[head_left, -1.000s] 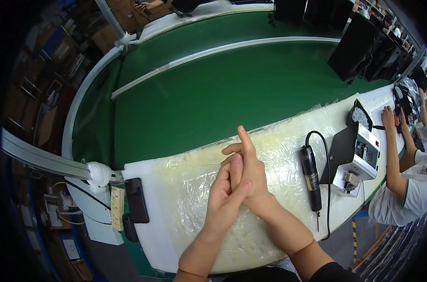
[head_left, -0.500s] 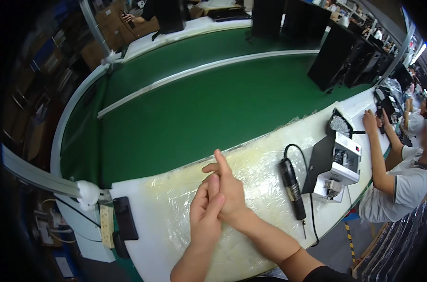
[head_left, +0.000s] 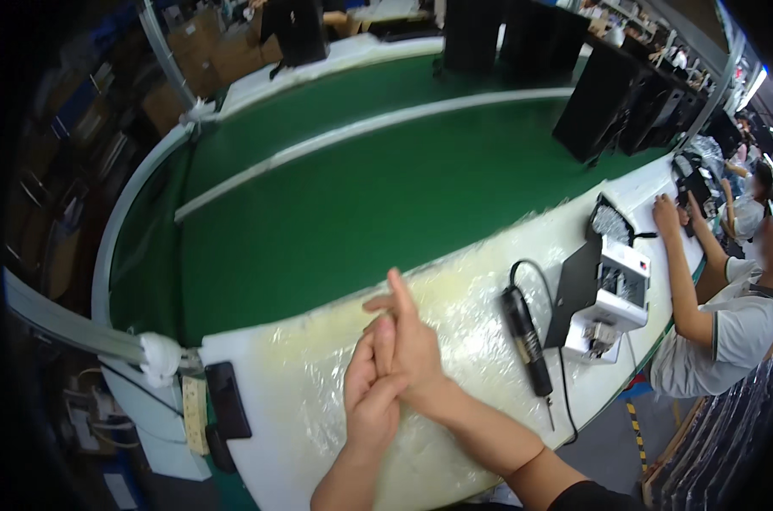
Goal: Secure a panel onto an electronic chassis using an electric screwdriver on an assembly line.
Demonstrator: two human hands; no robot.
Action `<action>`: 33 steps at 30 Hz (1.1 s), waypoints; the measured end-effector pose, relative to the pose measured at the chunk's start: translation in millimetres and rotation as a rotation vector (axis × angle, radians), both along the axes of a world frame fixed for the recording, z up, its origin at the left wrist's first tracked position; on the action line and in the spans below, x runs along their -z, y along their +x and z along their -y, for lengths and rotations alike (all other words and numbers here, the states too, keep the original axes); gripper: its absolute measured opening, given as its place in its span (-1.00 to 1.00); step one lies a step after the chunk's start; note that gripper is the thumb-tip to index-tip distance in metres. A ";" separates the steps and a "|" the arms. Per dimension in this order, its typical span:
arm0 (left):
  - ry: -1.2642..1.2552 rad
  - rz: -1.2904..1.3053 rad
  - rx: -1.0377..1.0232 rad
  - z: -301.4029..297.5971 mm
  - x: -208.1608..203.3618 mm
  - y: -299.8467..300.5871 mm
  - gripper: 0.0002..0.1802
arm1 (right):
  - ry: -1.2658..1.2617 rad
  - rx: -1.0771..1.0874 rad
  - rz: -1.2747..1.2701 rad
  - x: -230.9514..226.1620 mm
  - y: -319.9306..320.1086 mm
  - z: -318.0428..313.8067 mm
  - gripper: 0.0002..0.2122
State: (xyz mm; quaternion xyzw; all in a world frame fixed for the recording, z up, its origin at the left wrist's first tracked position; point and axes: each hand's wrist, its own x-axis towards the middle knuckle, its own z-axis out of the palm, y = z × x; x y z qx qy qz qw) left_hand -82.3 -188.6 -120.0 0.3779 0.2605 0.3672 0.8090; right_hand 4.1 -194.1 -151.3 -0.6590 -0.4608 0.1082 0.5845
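Observation:
Above the plastic-covered worktop [head_left: 310,409], my two hands are clasped together. My left hand [head_left: 372,396] is closed around the palm side of my right hand [head_left: 418,349]. The right hand's index finger points up and away, with another finger sticking out to the left; the rest are partly hidden. No tool or part shows in either hand. To their right lies a black electric screwdriver [head_left: 527,341], its bit toward me and its cable looping round. Beside it stands a white screw feeder [head_left: 616,311] with a black panel.
A green conveyor belt [head_left: 344,221] with a pale rail runs beyond the worktop. Black box-shaped units [head_left: 603,102] stand on it at the far right. A phone [head_left: 226,400] and a power strip [head_left: 195,415] lie at left. A screw tray [head_left: 609,221] and a co-worker [head_left: 710,332] are at right.
My left thumb has shifted slightly against the right hand. The clasp otherwise stays in place, and the view has tilted a little.

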 end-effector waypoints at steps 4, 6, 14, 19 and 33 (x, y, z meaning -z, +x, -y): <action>0.087 -0.002 0.053 0.3 -0.4 1.5 -0.26 | 0.040 0.036 -0.117 -2.3 2.7 -2.3 -0.52; 0.095 -0.027 0.047 -0.5 0.9 1.2 -0.31 | 0.027 -0.018 -0.081 -2.6 8.9 -0.9 -0.56; -0.013 -0.025 -0.014 -1.6 -0.6 3.4 -0.54 | 0.108 -0.045 -0.174 -3.0 4.8 -1.1 -0.68; 0.000 -0.074 -0.099 2.4 -2.9 6.4 -0.61 | 0.108 0.001 0.040 -1.3 4.3 -4.2 -0.68; -0.066 0.066 0.018 -11.0 9.1 -3.5 -0.59 | 0.038 0.014 0.283 -0.2 8.2 -5.4 -0.66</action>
